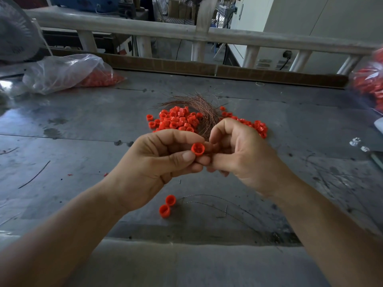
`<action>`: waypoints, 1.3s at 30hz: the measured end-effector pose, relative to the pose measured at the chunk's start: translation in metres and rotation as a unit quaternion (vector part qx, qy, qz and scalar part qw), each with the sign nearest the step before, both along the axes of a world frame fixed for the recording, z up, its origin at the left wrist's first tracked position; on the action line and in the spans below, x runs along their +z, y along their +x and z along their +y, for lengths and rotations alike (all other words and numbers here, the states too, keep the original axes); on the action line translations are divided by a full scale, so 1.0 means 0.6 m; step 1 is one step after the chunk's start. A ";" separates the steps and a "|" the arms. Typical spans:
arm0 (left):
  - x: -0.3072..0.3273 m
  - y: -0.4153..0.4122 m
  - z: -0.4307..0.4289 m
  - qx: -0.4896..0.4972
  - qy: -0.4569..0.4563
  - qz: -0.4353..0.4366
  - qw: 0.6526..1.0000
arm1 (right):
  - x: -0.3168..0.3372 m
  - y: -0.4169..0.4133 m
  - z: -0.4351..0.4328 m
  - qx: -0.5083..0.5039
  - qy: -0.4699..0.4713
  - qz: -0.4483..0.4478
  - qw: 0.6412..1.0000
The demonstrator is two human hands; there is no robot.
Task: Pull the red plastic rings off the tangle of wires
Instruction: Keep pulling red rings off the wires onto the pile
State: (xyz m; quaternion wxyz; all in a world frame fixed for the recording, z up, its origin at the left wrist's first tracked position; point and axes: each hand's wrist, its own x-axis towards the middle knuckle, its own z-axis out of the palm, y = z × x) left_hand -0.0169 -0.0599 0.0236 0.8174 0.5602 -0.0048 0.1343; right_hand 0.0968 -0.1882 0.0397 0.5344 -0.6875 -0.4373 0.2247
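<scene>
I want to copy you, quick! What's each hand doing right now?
Left hand: pinches a red ring.
Right hand: fingers curled beside that ring; what they hold cannot be told.

One held ring (198,149), two loose rings (170,199) (164,210), one tangle (203,106), two bags (68,73) (371,83).

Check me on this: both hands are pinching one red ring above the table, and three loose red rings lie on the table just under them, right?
Not quite. The head view shows two loose red rings, not three, on the table just under the hands. The rest stands: the left hand and right hand both pinch one red ring above the table.
</scene>
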 end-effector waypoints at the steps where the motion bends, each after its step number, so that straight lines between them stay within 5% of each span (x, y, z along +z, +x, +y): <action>1: 0.000 0.000 0.000 -0.002 -0.001 0.000 1.000 | 0.001 0.001 -0.001 0.007 -0.003 -0.001 1.000; 4: 0.001 0.002 -0.001 -0.003 -0.011 0.001 1.000 | 0.005 0.012 -0.005 0.010 -0.023 -0.016 1.000; 11: 0.002 0.000 -0.002 0.010 -0.019 0.008 1.000 | 0.000 0.107 -0.038 -0.242 -0.105 -0.221 0.939; 16: 0.004 -0.001 -0.002 0.017 -0.023 0.015 0.999 | -0.020 0.117 -0.037 -0.176 -0.198 -0.236 0.935; 28: 0.004 0.000 -0.005 0.021 -0.023 0.023 0.999 | -0.033 0.098 -0.020 -0.111 -0.241 -0.307 0.914; 34: 0.004 -0.001 -0.006 0.025 -0.020 0.035 0.999 | -0.010 0.088 -0.021 -0.162 -0.068 -0.079 0.981; 39: 0.003 -0.001 -0.005 0.037 -0.012 0.052 0.998 | 0.015 0.063 -0.021 -0.083 0.040 0.153 0.984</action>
